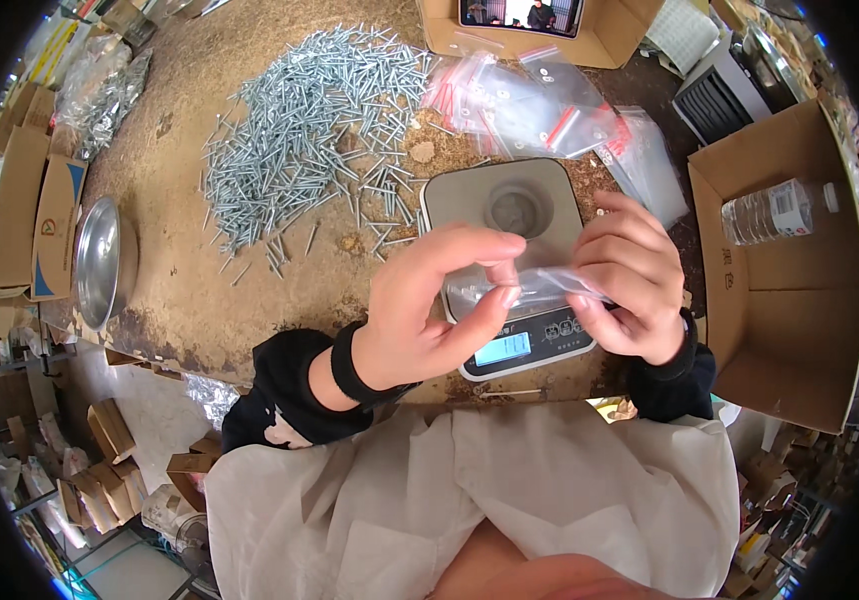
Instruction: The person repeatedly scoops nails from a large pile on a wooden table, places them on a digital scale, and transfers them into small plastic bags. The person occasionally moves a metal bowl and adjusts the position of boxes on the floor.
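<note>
Left hand [439, 300] and right hand [634, 285] both pinch a clear, flimsy plastic bag [549, 284] between them, over the white-rimmed digital scale [464, 195]; beyond the left hand sprawl silvery metal screws [284, 150]!

Workshop by look: worn bench [164, 215], heap of loose metal fasteners [299, 130], scale [451, 195], cardboard boxes [779, 340]

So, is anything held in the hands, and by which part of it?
A clear plastic bag, held at its right end by the right hand. The left hand is at the bag's left part; whether it pinches there is unclear.
</note>
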The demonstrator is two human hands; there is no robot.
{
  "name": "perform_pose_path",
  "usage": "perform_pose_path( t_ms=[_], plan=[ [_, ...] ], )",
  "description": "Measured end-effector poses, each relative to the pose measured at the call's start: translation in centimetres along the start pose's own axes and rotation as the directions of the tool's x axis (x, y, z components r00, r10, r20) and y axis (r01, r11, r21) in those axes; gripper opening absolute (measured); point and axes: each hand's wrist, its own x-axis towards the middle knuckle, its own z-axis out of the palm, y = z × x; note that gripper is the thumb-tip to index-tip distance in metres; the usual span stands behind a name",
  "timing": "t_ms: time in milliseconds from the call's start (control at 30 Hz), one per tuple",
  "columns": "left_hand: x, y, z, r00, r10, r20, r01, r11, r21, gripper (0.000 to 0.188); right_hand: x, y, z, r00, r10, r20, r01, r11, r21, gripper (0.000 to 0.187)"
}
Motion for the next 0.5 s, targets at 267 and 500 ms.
perform_pose_path(
  t_ms=[267,500],
  plan=[
    [0.4,0.5,-0.4,0.987,-0.054,0.153,0.064,0.996,-0.061,0.02,-0.6,-0.6,0.1,0.991,-0.11,-0.081,0.125,0.969,0.213,0.013],
    [0.5,0.6,-0.1,0.99,-0.095,0.1,0.099,0.994,-0.036,0.009,-1.0,-1.2,0.2,0.989,-0.091,-0.113,0.118,0.96,0.256,0.011]
  ],
)
